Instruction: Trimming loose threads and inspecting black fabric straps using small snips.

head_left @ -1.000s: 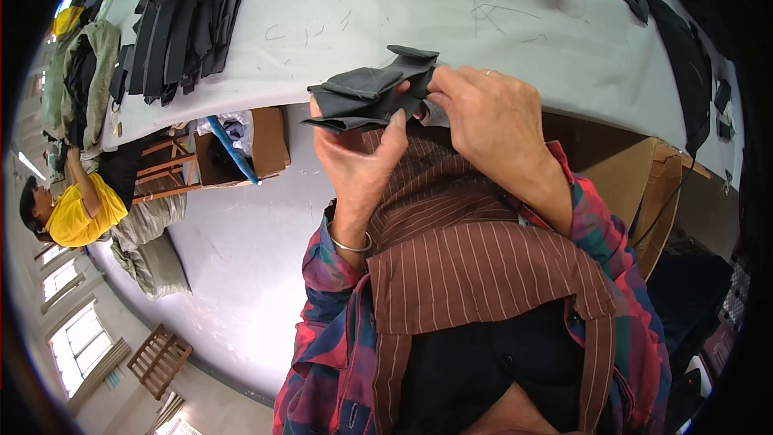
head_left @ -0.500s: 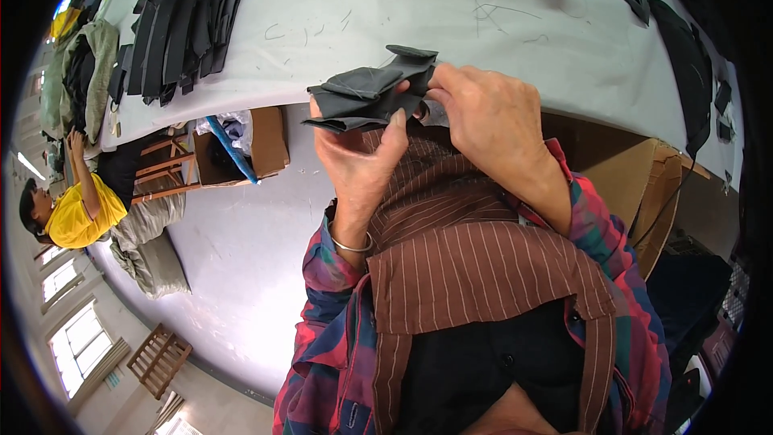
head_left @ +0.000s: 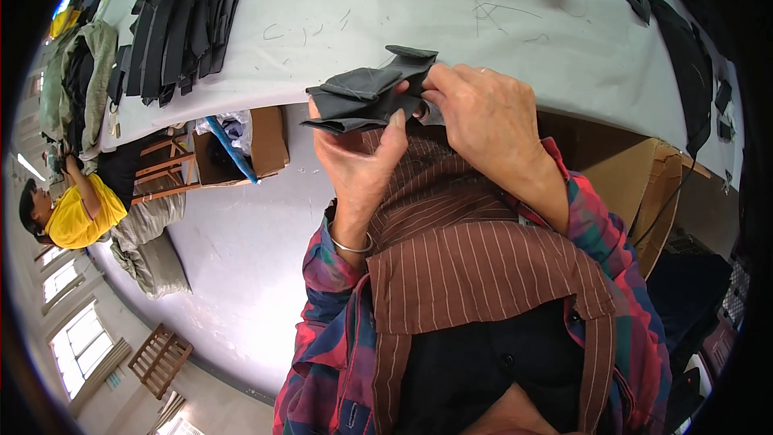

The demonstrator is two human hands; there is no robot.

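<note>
At frame centre, dark grey folded fabric piece (head_left: 366, 97) pinched between left hand (head_left: 362, 165) and right hand (head_left: 483, 117), above white table (head_left: 338, 8).

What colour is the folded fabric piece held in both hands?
Dark grey fabric piece, clearest in the head view.

You wear a plaid shirt (head_left: 322, 290) in red, teal and blue, a brown apron (head_left: 475, 266) with thin pale stripes over it, and a thin silver bangle (head_left: 351, 246) on your left wrist.
</note>
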